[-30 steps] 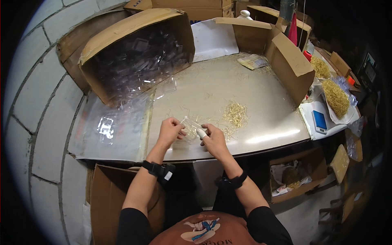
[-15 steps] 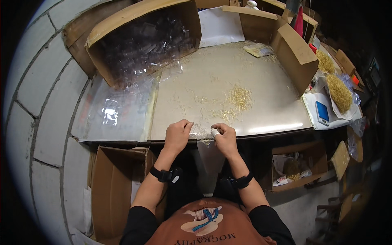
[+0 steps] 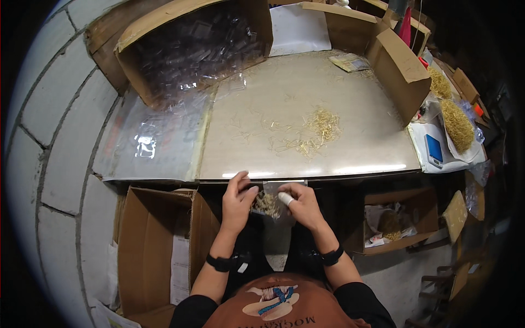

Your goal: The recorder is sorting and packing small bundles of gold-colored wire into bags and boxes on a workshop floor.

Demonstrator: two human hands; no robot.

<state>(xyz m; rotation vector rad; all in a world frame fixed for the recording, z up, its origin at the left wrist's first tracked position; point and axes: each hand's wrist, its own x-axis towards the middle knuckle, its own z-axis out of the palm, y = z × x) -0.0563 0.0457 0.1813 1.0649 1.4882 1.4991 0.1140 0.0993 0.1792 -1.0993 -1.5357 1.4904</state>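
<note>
Just below the table's front edge, a small clear plastic container (image 3: pixel 266 204) with thin, pale golden pieces sits between my hands. Whether it is a box or a bag cannot be made out. My left hand (image 3: pixel 236 205) is on its left side, fingers apart and index finger stretched upward. White tape wraps the thumb of my right hand (image 3: pixel 303 205), whose curled fingers grip the clear plastic from the right. Beneath it hangs a translucent plastic sheet (image 3: pixel 276 232), partly hidden. A loose pile of thin golden pins (image 3: pixel 320 131) lies on the table (image 3: pixel 372 147) beyond my hands.
A large carton (image 3: pixel 156 98) of small clear plastic boxes lies tipped at back left. Cardboard flaps (image 3: pixel 402 71) wall the right side. A blue-topped scale (image 3: pixel 433 148) and golden heaps (image 3: pixel 457 126) stand farther right. Below are a carton (image 3: pixel 156 246) left and another (image 3: pixel 402 240) right.
Both hands have moved down and toward me from the table edge, with the golden pieces between them. My left fingers have spread from a pinch. The view has shifted slightly.
</note>
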